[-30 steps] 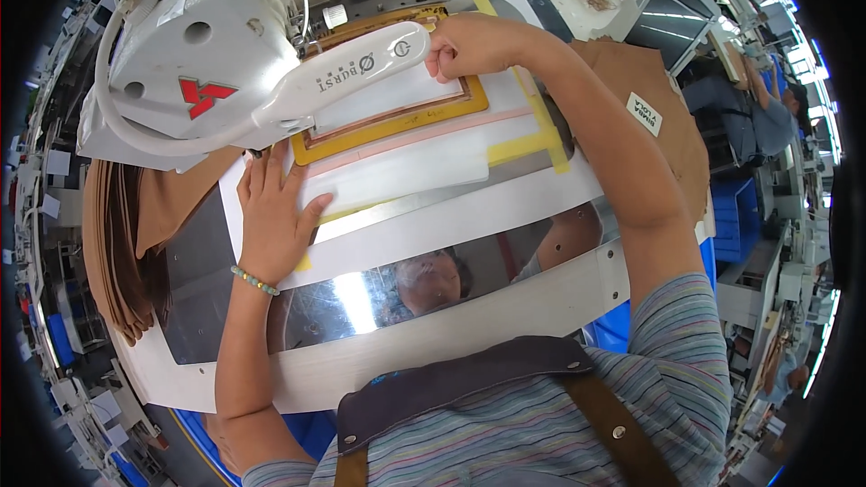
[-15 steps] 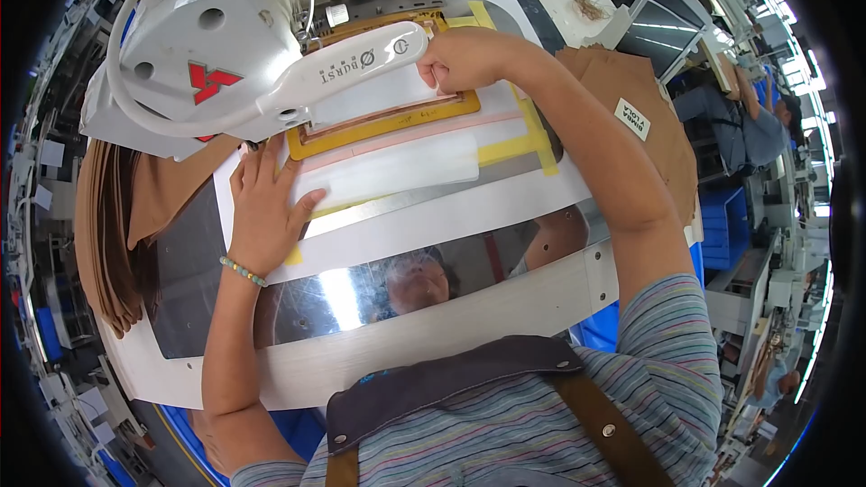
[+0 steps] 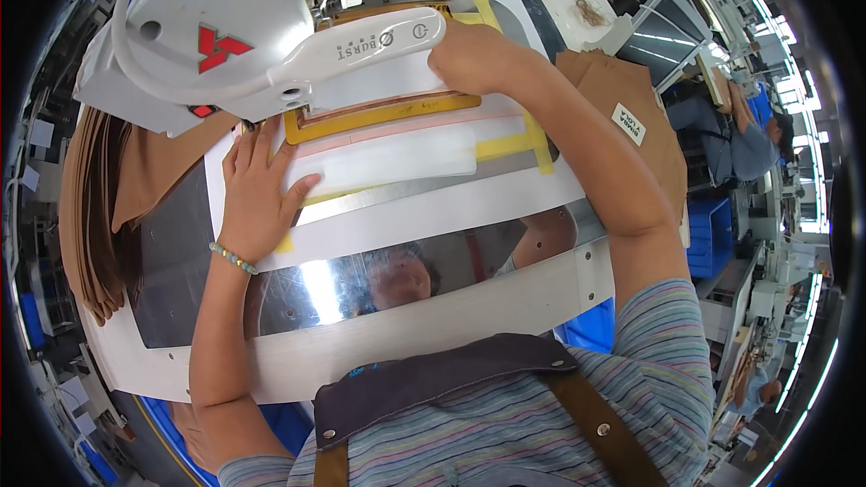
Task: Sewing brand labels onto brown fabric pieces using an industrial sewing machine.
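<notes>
My left hand [image 3: 255, 203] lies flat with fingers spread on a white sheet [image 3: 397, 207], its fingertips by the lower left corner of a yellow frame [image 3: 388, 121]. A bead bracelet is on that wrist. My right hand [image 3: 476, 56] is closed, knuckles up, over the frame's right side. Its fingertips are mostly hidden, so anything they hold cannot be made out. Next to it ends the white lamp arm [image 3: 361, 47] of a large white sewing machine head [image 3: 216, 27]. A translucent white strip [image 3: 388, 160] lies below the frame, with yellow tape [image 3: 505, 147] at its right.
Brown fabric pieces [image 3: 95, 216] hang in a stack at the left; more brown pieces [image 3: 622, 104], bearing a white label, lie at the right. A shiny metal plate [image 3: 406, 275] spans the near table. A dark screen [image 3: 663, 32] stands far right. Other people sit beyond.
The whole view has shifted slightly. My right hand has turned a little at the frame's right side, and its curled fingers show less. My left hand stays spread on the sheet.
</notes>
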`<action>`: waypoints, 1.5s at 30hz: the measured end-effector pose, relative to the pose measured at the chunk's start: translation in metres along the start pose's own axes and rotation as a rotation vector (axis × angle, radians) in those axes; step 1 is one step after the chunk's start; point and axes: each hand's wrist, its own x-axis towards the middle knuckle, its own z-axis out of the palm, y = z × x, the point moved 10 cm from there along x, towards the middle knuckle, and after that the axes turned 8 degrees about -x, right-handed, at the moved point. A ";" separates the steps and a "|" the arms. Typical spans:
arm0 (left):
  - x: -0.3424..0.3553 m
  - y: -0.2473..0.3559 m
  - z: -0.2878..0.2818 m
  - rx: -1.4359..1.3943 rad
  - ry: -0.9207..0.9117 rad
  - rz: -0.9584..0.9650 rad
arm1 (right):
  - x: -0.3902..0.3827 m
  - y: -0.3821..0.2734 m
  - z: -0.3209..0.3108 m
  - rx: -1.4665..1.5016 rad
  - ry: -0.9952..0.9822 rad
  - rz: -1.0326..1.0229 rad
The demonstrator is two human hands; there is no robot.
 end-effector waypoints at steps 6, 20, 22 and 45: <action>0.000 0.000 -0.001 -0.031 0.030 0.003 | 0.004 -0.005 -0.049 0.497 0.319 -0.030; -0.003 -0.006 -0.022 -0.036 0.106 0.018 | 0.037 -0.058 -0.013 0.951 0.177 -0.004; -0.011 -0.035 -0.046 -0.005 0.170 -0.043 | 0.033 -0.038 -0.014 0.935 0.281 -0.014; -0.129 -0.144 -0.093 0.105 0.377 -0.142 | -0.048 -0.193 -0.067 -0.038 0.985 -0.533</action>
